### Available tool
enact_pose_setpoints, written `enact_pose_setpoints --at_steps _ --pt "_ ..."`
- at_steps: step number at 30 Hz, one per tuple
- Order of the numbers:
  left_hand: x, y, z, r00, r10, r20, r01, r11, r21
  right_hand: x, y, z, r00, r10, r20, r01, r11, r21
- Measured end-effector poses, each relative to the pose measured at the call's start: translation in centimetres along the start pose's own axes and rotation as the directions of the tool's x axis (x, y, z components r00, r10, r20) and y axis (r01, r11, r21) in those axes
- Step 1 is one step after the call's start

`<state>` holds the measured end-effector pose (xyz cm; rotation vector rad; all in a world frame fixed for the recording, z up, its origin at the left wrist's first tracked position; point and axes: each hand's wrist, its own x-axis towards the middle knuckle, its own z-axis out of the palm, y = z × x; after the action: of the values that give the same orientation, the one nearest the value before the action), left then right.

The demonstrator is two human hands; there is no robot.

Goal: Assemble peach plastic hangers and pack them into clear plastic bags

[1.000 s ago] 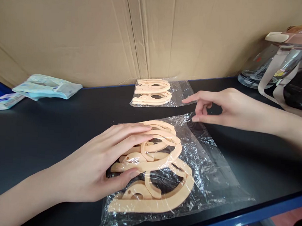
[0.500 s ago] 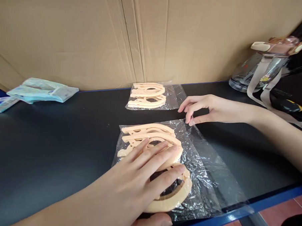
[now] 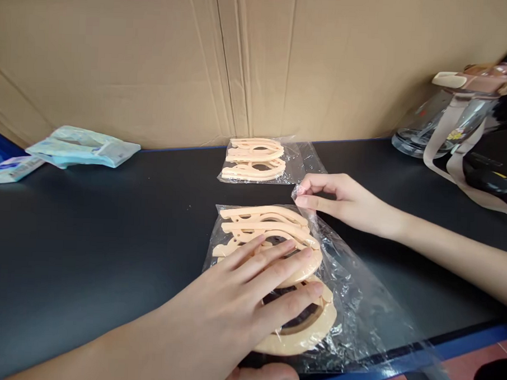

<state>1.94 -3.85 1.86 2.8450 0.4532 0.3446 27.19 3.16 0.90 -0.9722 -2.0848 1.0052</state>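
Observation:
Cream-coloured folding hangers (image 3: pixel 266 216) lie in a clear plastic bag (image 3: pixel 349 306) close to the front edge of the table. My left hand (image 3: pixel 248 302) rests flat over the hangers, fingers spread, with its thumb near the table edge. At the bag's far right corner, my right hand (image 3: pixel 337 202) pinches the plastic film between thumb and fingers and lifts that corner slightly off the table. Behind it, a second clear bag (image 3: pixel 294 164) of similar cream hangers (image 3: pixel 255 156) lies flat by the cardboard. Part of the nearer hangers is hidden under my left hand.
The black table (image 3: pixel 108 251) has a blue edge (image 3: pixel 461 339). A cardboard panel (image 3: pixel 137 61) stands along its back. Pale blue packets (image 3: pixel 83 146) lie at the back left. A clear bottle (image 3: pixel 428 122) with a strap stands at the back right, beside a black-and-yellow object (image 3: pixel 493 181).
My right hand has closed its fingers on the bag's corner and drawn it up and to the left. My left hand stays on the hangers. The view has shifted slightly.

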Motion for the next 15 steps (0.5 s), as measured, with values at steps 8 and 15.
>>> enact_pose_setpoints --at_steps 8,15 --pt "-0.9 0.4 1.2 0.983 -0.056 -0.176 0.054 0.998 -0.018 0.0 0.4 1.5 0.998 -0.041 -0.048 0.029 0.971 -0.239" --pt "1.1 1.8 0.4 0.982 0.039 -0.186 -0.011 0.989 0.149 0.0 0.6 1.4 0.994 -0.099 -0.038 0.085 0.958 -0.272"
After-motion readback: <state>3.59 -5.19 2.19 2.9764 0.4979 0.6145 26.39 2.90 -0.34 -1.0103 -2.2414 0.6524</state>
